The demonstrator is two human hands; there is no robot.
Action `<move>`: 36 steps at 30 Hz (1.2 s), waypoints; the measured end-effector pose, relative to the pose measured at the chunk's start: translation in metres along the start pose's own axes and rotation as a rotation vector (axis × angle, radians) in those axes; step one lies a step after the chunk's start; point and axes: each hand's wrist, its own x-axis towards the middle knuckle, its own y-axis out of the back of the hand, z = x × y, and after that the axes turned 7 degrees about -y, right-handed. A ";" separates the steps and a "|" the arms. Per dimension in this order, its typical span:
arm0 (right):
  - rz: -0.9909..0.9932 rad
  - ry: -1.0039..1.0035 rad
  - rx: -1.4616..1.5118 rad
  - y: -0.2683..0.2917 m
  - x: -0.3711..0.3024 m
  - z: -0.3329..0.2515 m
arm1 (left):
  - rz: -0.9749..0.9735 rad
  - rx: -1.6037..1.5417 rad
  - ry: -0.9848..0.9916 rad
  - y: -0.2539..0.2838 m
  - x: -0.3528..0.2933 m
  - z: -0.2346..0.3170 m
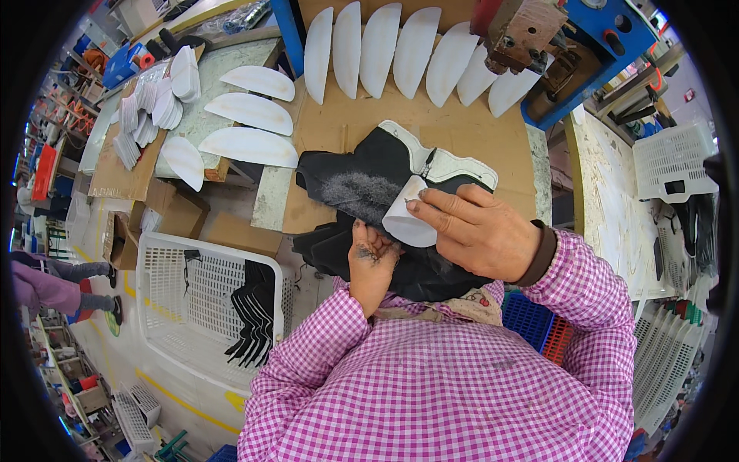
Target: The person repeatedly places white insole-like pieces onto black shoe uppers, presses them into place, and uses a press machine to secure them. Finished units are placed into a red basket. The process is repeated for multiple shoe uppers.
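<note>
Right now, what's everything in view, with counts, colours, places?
Flat half-moon pieces: seven, white, far row
Loose half-moon pieces: four, white, left table
Stacked pieces: uncounted, white, left table
White-edged cloth: layers unclear, black, centre
Curved piece: one, white, on cloth
Cardboard sheet: one, brown, under cloth
Metal machine: one, blue, upper right
Large perforated basket: one, white, left side
Narrow strips: several, black, in basket
Coworker: one, purple top, far left
Distant clutter: uncounted, mixed, rim
Checked sleeves: two, pink-white, below
Left hand: one, cloth's near edge
Right hand: one, on curved piece
</note>
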 end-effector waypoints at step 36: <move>-0.210 0.031 0.332 -0.009 -0.002 0.004 | -0.361 0.159 -0.109 0.016 0.060 0.013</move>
